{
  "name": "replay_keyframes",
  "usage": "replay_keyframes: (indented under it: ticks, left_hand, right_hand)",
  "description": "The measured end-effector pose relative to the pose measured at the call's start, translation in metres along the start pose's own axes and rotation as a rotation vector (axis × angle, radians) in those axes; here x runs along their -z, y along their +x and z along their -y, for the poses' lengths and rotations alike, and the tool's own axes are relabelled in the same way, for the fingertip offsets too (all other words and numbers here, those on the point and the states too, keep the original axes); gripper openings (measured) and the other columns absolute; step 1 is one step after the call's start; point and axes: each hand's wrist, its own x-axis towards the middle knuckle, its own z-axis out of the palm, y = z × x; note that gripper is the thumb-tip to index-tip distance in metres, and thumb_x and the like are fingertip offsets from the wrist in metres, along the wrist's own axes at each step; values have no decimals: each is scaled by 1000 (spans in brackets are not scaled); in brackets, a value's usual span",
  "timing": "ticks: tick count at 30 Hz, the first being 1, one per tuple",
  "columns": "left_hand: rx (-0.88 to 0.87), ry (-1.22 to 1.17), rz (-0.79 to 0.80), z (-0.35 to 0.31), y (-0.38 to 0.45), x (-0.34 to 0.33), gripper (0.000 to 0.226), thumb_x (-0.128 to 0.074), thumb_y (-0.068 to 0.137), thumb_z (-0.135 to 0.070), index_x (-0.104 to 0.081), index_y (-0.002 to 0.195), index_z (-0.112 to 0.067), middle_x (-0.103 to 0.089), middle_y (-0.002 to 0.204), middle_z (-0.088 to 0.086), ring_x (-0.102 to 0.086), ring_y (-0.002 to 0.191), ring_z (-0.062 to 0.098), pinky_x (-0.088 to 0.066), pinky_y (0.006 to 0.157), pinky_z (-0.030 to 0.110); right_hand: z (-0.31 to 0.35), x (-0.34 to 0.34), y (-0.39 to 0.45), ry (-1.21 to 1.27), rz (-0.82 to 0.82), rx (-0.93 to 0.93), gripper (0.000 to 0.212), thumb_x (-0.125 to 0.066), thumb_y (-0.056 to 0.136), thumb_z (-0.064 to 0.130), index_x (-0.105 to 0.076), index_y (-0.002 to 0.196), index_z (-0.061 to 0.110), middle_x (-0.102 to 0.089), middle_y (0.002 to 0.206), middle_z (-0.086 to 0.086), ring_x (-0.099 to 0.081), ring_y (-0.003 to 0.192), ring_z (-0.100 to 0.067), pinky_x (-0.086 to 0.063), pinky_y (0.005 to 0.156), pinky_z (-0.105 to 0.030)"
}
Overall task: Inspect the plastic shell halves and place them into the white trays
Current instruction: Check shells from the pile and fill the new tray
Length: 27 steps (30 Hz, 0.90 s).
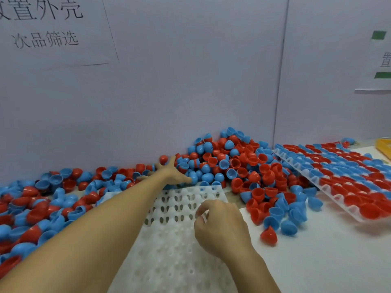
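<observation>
Shells (222, 163) lie heaped along the worktop's far edge. Your left hand (171, 172), fingers spread, reaches into them; your right hand (218, 227), loosely curled and holding nothing visible, rests over the empty tray (169, 246). Next: pick one, check it.

Shell pile (222, 163) blocks back edge against wall (190, 81); filled tray (338, 176) blocks right. Bare table (317, 261) front-right gives open passage beside empty tray (169, 240).

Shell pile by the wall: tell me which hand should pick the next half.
Left. The left hand is already stretched into the shell pile, fingers spread over blue and red halves. The right hand hangs curled over the empty white tray, away from the pile.
</observation>
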Motion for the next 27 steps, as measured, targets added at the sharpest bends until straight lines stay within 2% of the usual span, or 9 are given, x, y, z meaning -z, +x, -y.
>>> replay_keyframes:
  ticks: [2,9,11,13,15,19,23,25,27]
  left_hand:
    - [-14,37,33,4,1,4,112,-74,81,-54,3,160,-35,1,165,25,-15,149,48,-23,119,61]
    - [-64,61,-168,23,-2,7,98,-77,75,-56,-22,155,-41,-33,154,14,-43,135,38,-28,114,58]
    - [-80,-14,-249,29,-3,9,78,-82,73,-49,-41,139,-45,-51,138,7,-52,120,33,-34,107,53]
    - [-75,-95,-335,37,-3,9,59,-85,69,-43,-49,116,-42,-61,115,0,-54,101,27,-38,94,44]
    - [-83,-162,-337,45,-2,10,62,-87,69,-38,-51,119,-38,-61,109,-1,-56,99,26,-45,92,43]
    - [-145,-373,-280,55,-1,23,70,-87,73,-17,-50,130,-32,-58,126,8,-58,108,28,-51,97,44]
    - [-67,-171,-72,60,-1,45,98,-74,81,-12,-17,156,-39,-23,155,22,-35,136,43,-39,111,53]
    - [-50,-190,34,62,-1,58,107,-77,79,-9,-10,158,-39,-23,157,21,-34,138,42,-40,111,55]
    - [-38,-236,104,64,-3,71,116,-86,75,-18,-8,158,-37,-22,162,18,-31,142,39,-37,113,54]
  right_hand:
    - [-1,0,-1,-4,6,1,24,-50,91,25,-68,106,29,-65,106,8,-49,115,-16,-51,88,-32]
    - [0,2,-2,2,19,-4,26,-50,91,24,-68,109,29,-65,107,8,-48,115,-15,-51,87,-31]
    - [0,3,-2,6,20,-5,26,-50,91,23,-68,108,29,-65,106,8,-49,115,-16,-51,87,-31]
    - [0,4,-2,11,20,-2,26,-50,91,23,-68,108,29,-65,106,7,-49,115,-16,-50,86,-31]
    - [-1,5,-2,14,17,3,26,-50,91,24,-68,109,29,-65,106,7,-50,112,-15,-51,86,-31]
    - [-3,5,0,18,30,-1,25,-50,92,24,-68,110,30,-65,107,8,-48,116,-15,-50,88,-31]
    - [-4,3,-1,18,28,2,26,-50,92,25,-68,110,31,-65,109,8,-47,118,-15,-50,89,-32]
    - [-4,3,0,14,25,3,26,-50,92,26,-68,110,31,-65,108,9,-48,116,-15,-51,89,-32]
    - [-4,2,0,10,28,3,26,-50,92,26,-67,110,32,-64,107,9,-48,115,-14,-51,89,-33]
